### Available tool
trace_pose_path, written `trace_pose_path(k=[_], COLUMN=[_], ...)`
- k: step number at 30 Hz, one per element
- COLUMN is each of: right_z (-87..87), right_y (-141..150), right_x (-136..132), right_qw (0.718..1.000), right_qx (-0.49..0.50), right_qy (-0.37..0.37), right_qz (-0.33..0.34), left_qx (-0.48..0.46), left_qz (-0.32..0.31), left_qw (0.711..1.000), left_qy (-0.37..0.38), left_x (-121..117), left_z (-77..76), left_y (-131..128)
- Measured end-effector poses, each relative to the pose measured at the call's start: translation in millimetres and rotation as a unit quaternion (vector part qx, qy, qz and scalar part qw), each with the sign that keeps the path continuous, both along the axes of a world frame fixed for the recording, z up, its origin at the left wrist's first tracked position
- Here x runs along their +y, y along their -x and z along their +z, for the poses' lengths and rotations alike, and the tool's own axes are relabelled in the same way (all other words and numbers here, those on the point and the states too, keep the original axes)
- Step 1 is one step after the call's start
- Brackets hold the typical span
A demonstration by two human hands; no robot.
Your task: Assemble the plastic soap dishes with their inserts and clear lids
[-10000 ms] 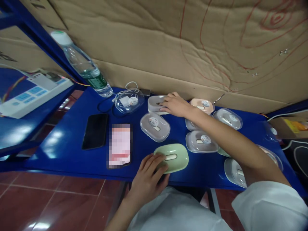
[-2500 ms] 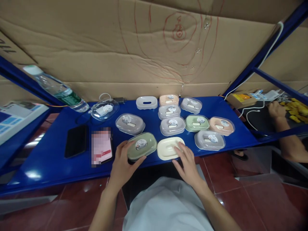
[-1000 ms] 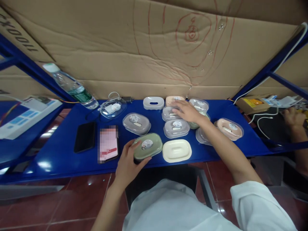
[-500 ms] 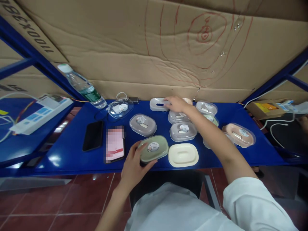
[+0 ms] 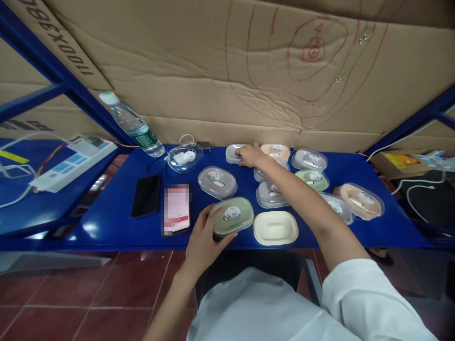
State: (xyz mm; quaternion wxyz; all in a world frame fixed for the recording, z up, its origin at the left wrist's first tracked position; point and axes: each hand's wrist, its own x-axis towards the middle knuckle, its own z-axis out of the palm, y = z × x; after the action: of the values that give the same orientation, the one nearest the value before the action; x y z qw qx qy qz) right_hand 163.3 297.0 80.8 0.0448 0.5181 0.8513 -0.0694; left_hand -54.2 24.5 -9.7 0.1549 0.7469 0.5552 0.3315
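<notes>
My left hand [image 5: 204,232] is wrapped around the near-left side of a green oval soap box [image 5: 234,215] with a clear lid and a round label. At the back of the table, my right hand [image 5: 251,155] grips the right end of a pale grey oval soap dish [image 5: 232,152]; its fingers hide part of the dark slot in the middle. A cream oval lid or tray [image 5: 276,228] lies just right of the green box. Farther back is a grey soap box [image 5: 217,182]. Another grey box [image 5: 272,193] sits partly behind my right forearm.
Peach [image 5: 359,201] and green [image 5: 313,179] soap boxes lie right of my forearm. Left stand a black phone [image 5: 145,195], a lit phone [image 5: 177,208], a clear lid [image 5: 185,158] and a leaning water bottle [image 5: 137,128]. A cardboard wall [image 5: 199,94] closes the back.
My right hand has moved left over the grey dish, and its fingers have closed on the dish's right end. My left hand stays on the green box. The view has shifted slightly.
</notes>
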Motion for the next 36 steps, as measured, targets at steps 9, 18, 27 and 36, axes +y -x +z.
trace_pose_path(k=[9, 18, 27, 36], right_z=[54.0, 19.5, -29.8, -64.9], right_y=[-38, -112, -115, -111], right_x=[-95, -258, -317, -315], right_qw=[0.963, 0.967, 0.981, 0.973], right_qx=[0.205, 0.184, 0.114, 0.157], right_qy=[-0.125, -0.146, -0.133, -0.133], right_qz=[0.124, 0.101, 0.088, 0.104], left_qx=[0.016, 0.078, 0.015, 0.122], left_qz=[0.088, -0.19, -0.126, -0.159], left_qw=[0.988, 0.959, 0.976, 0.96], left_qy=[-0.122, -0.196, -0.177, -0.196], left_x=[-3, -43, -47, -31], left_z=[7.5, 19.0, 7.4, 3.2], left_y=[-12, -73, -73, -70])
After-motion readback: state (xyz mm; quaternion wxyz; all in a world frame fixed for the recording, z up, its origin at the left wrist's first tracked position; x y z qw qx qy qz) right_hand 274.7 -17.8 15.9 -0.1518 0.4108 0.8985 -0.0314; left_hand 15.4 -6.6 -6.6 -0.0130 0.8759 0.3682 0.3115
